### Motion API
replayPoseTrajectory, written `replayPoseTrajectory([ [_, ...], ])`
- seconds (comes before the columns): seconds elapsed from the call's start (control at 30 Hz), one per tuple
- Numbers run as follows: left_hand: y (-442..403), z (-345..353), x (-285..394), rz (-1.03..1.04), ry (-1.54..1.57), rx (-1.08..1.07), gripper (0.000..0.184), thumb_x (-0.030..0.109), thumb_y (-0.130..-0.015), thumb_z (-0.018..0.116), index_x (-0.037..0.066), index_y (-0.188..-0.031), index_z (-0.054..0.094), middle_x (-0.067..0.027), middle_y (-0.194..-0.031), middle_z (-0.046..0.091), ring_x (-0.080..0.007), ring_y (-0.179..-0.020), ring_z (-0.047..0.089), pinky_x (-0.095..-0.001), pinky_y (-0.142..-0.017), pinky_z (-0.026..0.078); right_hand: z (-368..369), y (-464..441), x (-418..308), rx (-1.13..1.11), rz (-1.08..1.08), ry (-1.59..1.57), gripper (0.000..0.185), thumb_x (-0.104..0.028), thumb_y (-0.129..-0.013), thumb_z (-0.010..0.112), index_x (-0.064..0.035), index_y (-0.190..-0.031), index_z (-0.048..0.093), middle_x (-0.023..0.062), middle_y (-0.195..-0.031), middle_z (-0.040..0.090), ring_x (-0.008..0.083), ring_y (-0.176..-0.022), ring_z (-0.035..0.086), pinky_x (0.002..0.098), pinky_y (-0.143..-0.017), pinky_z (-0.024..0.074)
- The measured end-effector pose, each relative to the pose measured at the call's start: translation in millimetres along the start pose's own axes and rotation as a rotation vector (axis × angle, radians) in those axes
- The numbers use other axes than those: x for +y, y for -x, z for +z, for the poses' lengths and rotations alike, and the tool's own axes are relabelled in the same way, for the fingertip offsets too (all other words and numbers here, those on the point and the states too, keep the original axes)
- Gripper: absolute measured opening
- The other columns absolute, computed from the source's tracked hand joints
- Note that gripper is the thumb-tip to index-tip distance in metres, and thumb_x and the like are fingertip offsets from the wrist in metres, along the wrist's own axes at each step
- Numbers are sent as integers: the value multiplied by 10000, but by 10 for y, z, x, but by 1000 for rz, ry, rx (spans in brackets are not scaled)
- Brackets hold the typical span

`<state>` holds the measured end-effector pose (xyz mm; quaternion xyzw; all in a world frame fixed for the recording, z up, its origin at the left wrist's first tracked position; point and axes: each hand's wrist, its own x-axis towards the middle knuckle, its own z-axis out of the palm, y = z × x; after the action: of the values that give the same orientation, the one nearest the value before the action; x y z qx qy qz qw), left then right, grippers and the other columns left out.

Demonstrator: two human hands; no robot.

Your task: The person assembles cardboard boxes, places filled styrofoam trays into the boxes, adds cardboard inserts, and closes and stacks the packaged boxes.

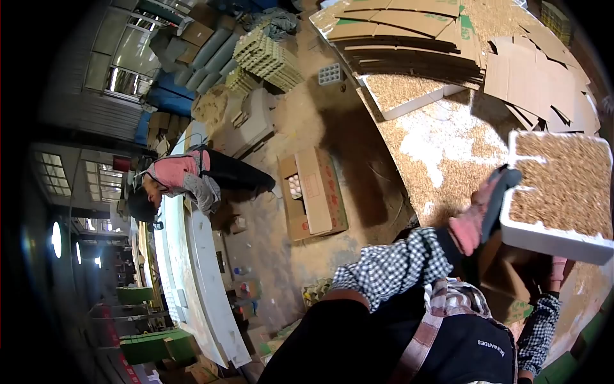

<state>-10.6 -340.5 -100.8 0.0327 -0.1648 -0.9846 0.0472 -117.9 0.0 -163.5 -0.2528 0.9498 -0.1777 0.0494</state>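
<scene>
A white foam tray (555,243) filled with brown husk-like grains is held over the right side of the work table. My left hand (481,214), in a pink and dark grey glove, is closed on the tray's left edge, its fingertips at the rim. Under the near edge of the tray my right hand (558,272), also in a pink glove, holds it from below; its fingers are hidden by the tray. Below the tray, an open cardboard box (508,272) is partly in view between my arms.
Another husk-filled foam tray (409,102) lies on the husk-strewn table (419,153). Flattened cardboard (531,80) is piled behind it. A carton (316,192) with eggs stands on the floor. At the left, a co-worker (185,176) bends over a long white table (204,275).
</scene>
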Motion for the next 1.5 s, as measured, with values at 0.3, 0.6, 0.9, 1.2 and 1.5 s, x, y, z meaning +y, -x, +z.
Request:
replayPoseTrajectory([
  [0.3,-801,180,-272,207,-868,287,419,202,-976,571,-21,-1323,495,-83,-1128,635,-132,-1039,594,-242,-923,483,-315,-68,-237,149,-80,-126,439,-97,-859,602,-30,-1289,540,228,-1085,630,379,-980,583,441,-895,459],
  [0.6,-1025,302,-103,-84,-395,72,489,295,-962,464,6,-1355,442,-129,-1293,579,-249,-1143,585,-387,-973,493,-1366,985,210,1156,694,-741,164,-224,-905,660,-65,-885,621,-26,-742,563,68,-651,500,239,-563,404],
  [0.9,-971,-5,-11,730,-1826,-399,462,170,-946,558,0,-1347,407,-191,-1281,550,-271,-1145,572,-373,-1000,452,-368,770,-208,680,687,-1083,547,-263,-900,625,-75,-1393,481,141,-1174,640,221,-1084,607,333,-950,470],
  [1.2,-121,863,334,-268,-1160,-69,440,234,-967,432,-61,-1287,492,-176,-1216,586,-234,-1042,624,-348,-882,520,299,1070,-1163,458,558,-1208,695,-80,-852,575,-91,-1484,287,212,-1399,455,379,-1247,490,392,-1018,438],
  [1.5,-270,199,582,-216,-1221,-150,515,313,-963,442,-33,-1344,446,-131,-1204,584,-220,-1102,574,-352,-941,464,262,1090,-1584,462,651,-346,682,-48,-809,543,-252,-1445,410,221,-1304,526,399,-1152,538,462,-993,440],
])
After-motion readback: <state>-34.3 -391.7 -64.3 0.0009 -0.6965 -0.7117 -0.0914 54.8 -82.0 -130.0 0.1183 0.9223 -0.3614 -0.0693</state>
